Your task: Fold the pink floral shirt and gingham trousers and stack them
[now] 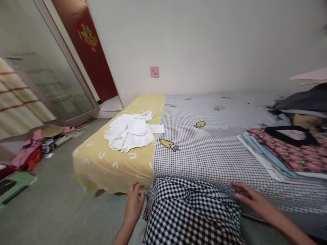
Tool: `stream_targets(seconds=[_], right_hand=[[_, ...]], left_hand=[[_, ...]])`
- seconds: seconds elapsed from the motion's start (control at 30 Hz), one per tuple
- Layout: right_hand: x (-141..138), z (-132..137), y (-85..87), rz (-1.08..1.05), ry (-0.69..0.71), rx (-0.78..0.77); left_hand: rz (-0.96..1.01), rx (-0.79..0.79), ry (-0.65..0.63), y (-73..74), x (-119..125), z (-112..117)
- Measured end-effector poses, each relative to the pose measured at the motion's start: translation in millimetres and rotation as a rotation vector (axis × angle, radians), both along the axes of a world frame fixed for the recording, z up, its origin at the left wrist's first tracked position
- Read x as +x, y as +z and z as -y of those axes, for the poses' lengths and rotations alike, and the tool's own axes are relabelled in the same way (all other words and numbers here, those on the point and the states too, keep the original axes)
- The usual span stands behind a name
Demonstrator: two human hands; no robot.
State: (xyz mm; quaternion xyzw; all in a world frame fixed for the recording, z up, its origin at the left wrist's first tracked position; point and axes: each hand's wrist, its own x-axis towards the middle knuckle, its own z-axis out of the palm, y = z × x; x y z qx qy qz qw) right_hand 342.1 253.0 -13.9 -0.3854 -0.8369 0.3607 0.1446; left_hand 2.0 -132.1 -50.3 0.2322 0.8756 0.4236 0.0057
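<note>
Head view:

1. Check cloth (191,212): black-and-white, thin, soft, in loose folds. It hangs over the near edge of the bed (204,178), between both hands, and its lower part drops out of frame.
2. Left hand (133,206): at the cloth's left edge, by the bed corner. Fingers are curled; cannot tell if they pinch the cloth.
3. Right hand (255,200): at the cloth's right side, on or just above the bed edge. Fingers are open and spread, with no visible grip. Flat fingers suit this thin cloth, limiting bunching.
4. Bed cover: fine gray check sheet (209,149) with yellow carrot prints, beside a yellow sheet (102,166) with white U marks.
5. White cloth (129,131): crumpled heap on the yellow sheet.
6. Folded stack (283,153): on the bed's right side, with pink floral fabric (298,153) and pale blue layers.
7. Around: green stool (15,185) and mixed clutter (43,146) on the gray floor (63,204); pink note (154,71) on the wall; red door (88,51).
</note>
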Motion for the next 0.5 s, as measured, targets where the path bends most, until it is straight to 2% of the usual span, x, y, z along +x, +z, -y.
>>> stream_targets(seconds=[0.07, 0.17, 0.27, 0.37, 0.43, 0.5], right_hand=[[12, 9, -25.8, 0.066, 0.056, 0.003], [31, 26, -61.1, 0.229, -0.043, 0.054], [27, 38, -76.7, 0.176, -0.139, 0.054], [4, 39, -68.7, 0.021, -0.167, 0.021], [-11, 38, -50.4, -0.004, -0.146, 0.010], [-18, 40, -22.9, -0.044, -0.131, 0.015]], left_hand=[[0.056, -0.005, -0.019, -19.9, -1, -17], [0.127, -0.008, -0.023, -41.3, -6, -27], [0.145, 0.020, -0.023, -38.7, -11, -34], [0.115, 0.064, -0.076, -17.1, -8, -46], [0.080, 0.088, -0.131, -1.2, 1, -53], [0.039, 0.099, -0.179, 10.9, 11, -59]])
